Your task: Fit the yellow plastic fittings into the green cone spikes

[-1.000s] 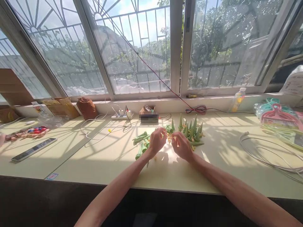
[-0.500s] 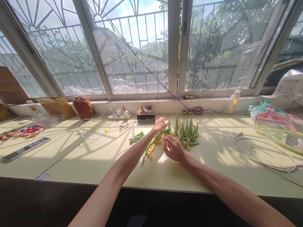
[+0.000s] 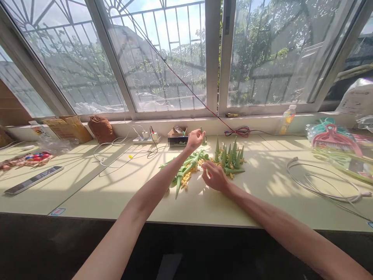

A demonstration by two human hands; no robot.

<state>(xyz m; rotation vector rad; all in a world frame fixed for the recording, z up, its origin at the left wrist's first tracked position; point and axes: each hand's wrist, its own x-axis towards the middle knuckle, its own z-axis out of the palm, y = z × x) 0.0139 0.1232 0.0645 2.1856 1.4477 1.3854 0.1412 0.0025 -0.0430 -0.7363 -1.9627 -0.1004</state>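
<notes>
My left hand [image 3: 194, 139] is stretched out over the table and pinches a small green cone [image 3: 202, 134] near the back, beside a small box [image 3: 177, 139]. Below it lie several green cones [image 3: 186, 167] on their sides with small yellow pieces [image 3: 186, 179] among them. My right hand [image 3: 214, 176] rests on the table with fingers curled by the yellow pieces; what they hold I cannot make out. To the right several green cones [image 3: 230, 154] stand upright in a cluster.
A pale table [image 3: 122, 186] runs under a wide window. On it are a power strip with cables [image 3: 145, 137], a brown pouch [image 3: 100, 128], a remote-like bar [image 3: 33, 179], a coiled white cable [image 3: 317, 182], a bottle [image 3: 287, 118] and pink-and-teal packaged items [image 3: 335, 140].
My left hand left the spot by my right hand and reached back, lifting a green cone toward the small box. My right hand stayed near the yellow pieces.
</notes>
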